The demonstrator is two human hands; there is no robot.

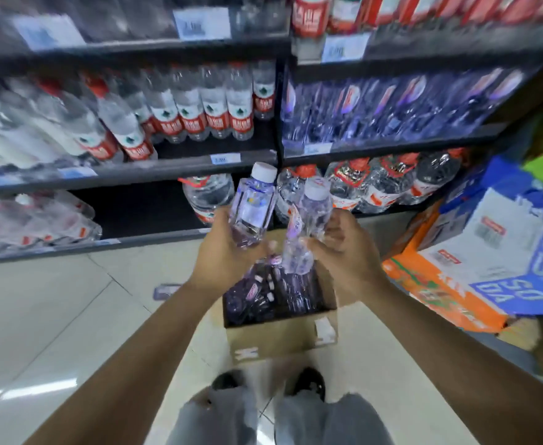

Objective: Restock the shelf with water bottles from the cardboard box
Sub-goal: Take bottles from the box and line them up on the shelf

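Observation:
An open cardboard box (pixel 283 338) stands on the floor in front of my feet, with several small purple-tinted water bottles (pixel 260 293) lying inside. My left hand (pixel 222 252) grips one such bottle (pixel 252 207) with a white cap, tilted up towards the shelves. My right hand (pixel 344 248) holds a second bottle (pixel 308 226) beside it, cap up. Both bottles are above the box. On the middle right shelf (pixel 389 146) stands a row of the same purple bottles (pixel 392 104).
Red-labelled water bottles (pixel 199 107) fill the middle left shelf, and large jugs (pixel 376 181) line the bottom shelf. Stacked blue and orange soda cartons (pixel 488 261) stand on the floor to the right. A small flat object (pixel 167 290) lies on the tiles left of the box.

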